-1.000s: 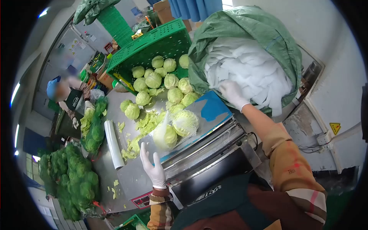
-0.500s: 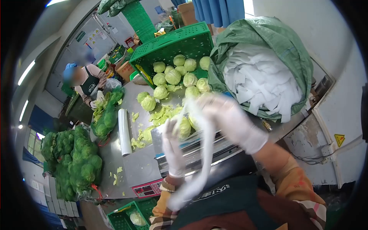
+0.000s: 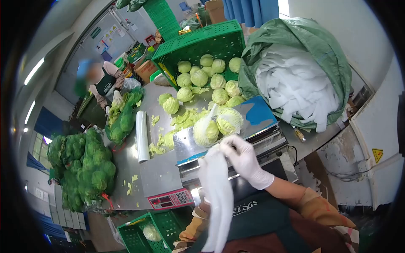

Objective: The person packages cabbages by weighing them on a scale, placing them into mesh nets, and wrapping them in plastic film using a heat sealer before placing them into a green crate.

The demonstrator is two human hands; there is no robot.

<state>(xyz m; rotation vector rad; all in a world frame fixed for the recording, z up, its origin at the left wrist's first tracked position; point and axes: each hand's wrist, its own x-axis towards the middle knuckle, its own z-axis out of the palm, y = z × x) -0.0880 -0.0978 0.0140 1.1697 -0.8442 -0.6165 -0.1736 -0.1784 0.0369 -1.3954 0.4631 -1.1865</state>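
Note:
Near the machine's front edge, my gloved right hand (image 3: 244,162) pinches the top of a long white mesh sleeve (image 3: 218,192). The sleeve hangs down over my apron. My left hand (image 3: 202,165) is mostly hidden behind the sleeve, and its fingers cannot be made out. Just beyond the hands, two cabbages in white netting, one on the left (image 3: 206,133) and one on the right (image 3: 229,121), sit side by side on the metal plate (image 3: 184,144) of the weighing machine. Its red keypad panel (image 3: 171,199) faces me.
A tipped green crate (image 3: 198,46) spills loose cabbages (image 3: 199,78). At right a green sack (image 3: 333,63) holds white sleeves. A plastic roll (image 3: 142,137), leaf scraps (image 3: 185,120) and green net bags of cabbages (image 3: 90,177) lie left. A co-worker (image 3: 105,82) handles greens.
The blurred white sleeve between my hands now hangs straight down. My right hand has come lower and closer to me. Both netted cabbages now show fully on the plate.

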